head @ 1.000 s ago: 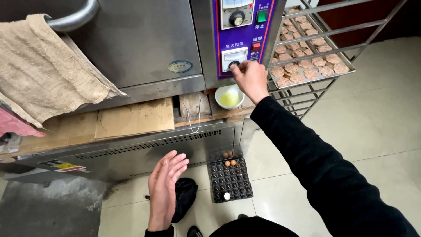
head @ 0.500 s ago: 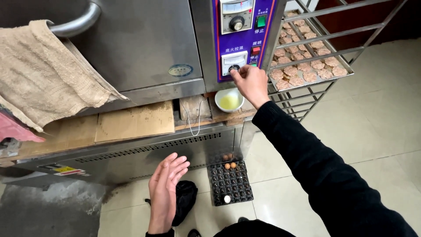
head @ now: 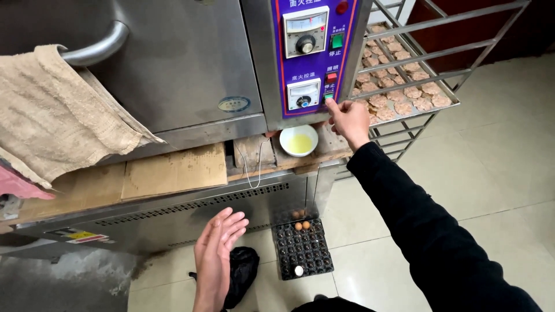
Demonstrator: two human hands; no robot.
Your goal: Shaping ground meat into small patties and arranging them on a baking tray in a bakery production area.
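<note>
At the lower right corner of the oven's purple control panel (head: 312,58), right hand (head: 348,118) has its index fingertip on the small green button (head: 328,97), other fingers curled in, gripping nothing. Button sits just below the red one, right of the lower dial (head: 303,94). Left hand (head: 217,251) is open, fingers straight and together, empty, hanging over the floor near a black bag (head: 241,271). White bowl (head: 298,140) of yellow liquid on the wooden ledge under the panel. Black egg tray (head: 303,251) on the floor, few eggs in it. Rack of biscuits (head: 404,95) right of the oven.
</note>
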